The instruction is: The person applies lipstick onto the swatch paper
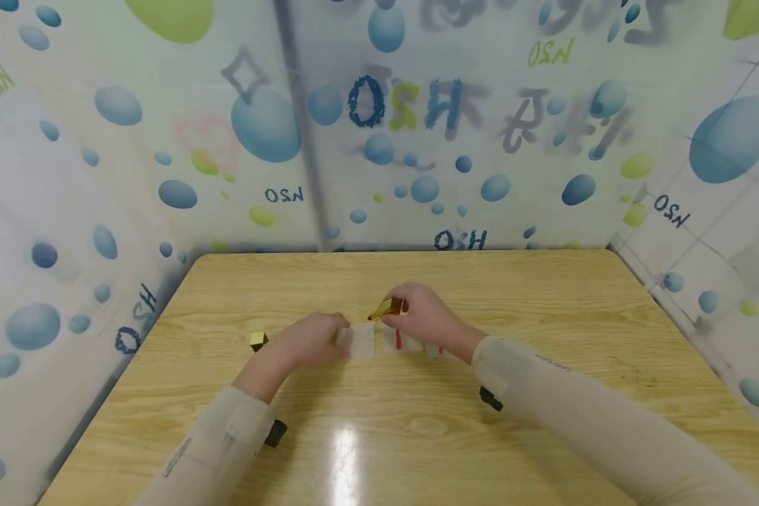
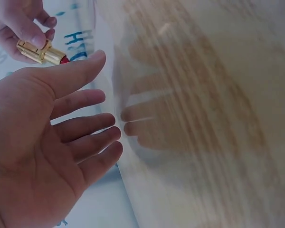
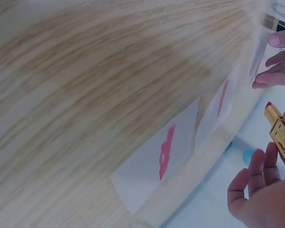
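My right hand (image 1: 426, 316) grips a gold lipstick (image 1: 387, 308) above the table, its red tip pointing toward my left hand (image 1: 313, 339). That red tip also shows past the gold tube (image 2: 51, 54) in the left wrist view. The left hand's fingers are extended, at the left edge of a blank white paper piece (image 1: 360, 340). Under and beside my right hand lie two more white pieces. The nearer one (image 3: 147, 175) bears a thick, uneven red mark (image 3: 166, 154), the other (image 3: 209, 123) a thin red line (image 3: 223, 99).
A small gold-and-black block (image 1: 258, 341) stands on the wooden table (image 1: 379, 422), left of my left hand. Dark devices (image 1: 275, 433) sit by both wrists. Behind the table hangs a white wall covering (image 1: 512, 63) with blue and green dots.
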A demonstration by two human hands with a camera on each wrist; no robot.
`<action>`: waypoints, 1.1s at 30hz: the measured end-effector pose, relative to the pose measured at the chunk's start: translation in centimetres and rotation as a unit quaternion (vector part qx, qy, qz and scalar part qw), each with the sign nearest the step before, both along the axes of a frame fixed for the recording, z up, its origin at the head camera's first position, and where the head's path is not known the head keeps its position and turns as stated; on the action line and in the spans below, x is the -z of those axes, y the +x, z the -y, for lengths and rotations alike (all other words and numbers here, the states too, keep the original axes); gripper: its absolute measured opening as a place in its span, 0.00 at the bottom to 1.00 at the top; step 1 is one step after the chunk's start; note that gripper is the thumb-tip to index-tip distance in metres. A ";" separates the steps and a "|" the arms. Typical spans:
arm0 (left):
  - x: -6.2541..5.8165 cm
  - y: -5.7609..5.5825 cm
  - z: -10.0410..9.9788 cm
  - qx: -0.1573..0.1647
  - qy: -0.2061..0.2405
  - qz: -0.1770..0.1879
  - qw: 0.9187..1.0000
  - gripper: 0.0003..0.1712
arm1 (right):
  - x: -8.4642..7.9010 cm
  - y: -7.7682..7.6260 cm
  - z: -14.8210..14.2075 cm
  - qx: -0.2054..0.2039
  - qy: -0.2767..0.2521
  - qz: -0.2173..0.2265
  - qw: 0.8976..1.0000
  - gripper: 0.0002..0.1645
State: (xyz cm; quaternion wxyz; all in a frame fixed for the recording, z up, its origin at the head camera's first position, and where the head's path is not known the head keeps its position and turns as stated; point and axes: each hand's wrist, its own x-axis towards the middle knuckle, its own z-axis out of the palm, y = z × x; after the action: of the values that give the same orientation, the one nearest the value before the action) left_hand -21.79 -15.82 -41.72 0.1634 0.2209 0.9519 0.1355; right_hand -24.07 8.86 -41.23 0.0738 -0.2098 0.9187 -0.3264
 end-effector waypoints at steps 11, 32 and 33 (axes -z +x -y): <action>0.3 0.3 0.3 -0.005 -0.005 -0.004 1.000 0.33 | 1.1 -0.2 1.9 -0.022 0.014 0.006 1.000 0.15; 0.8 0.5 0.1 -0.047 0.010 0.017 0.999 0.28 | 1.7 -0.2 3.0 -0.037 0.031 -0.007 0.999 0.15; 0.8 0.5 0.1 -0.046 0.010 0.019 0.999 0.26 | 1.6 -0.2 3.0 -0.036 0.029 -0.005 0.999 0.15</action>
State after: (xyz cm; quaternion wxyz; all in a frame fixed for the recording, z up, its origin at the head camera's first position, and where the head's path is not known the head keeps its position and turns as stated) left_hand -21.32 -15.91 -42.52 0.1728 0.1758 0.9565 0.1562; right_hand -24.28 5.87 -42.85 0.0870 -0.2423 0.9199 -0.2957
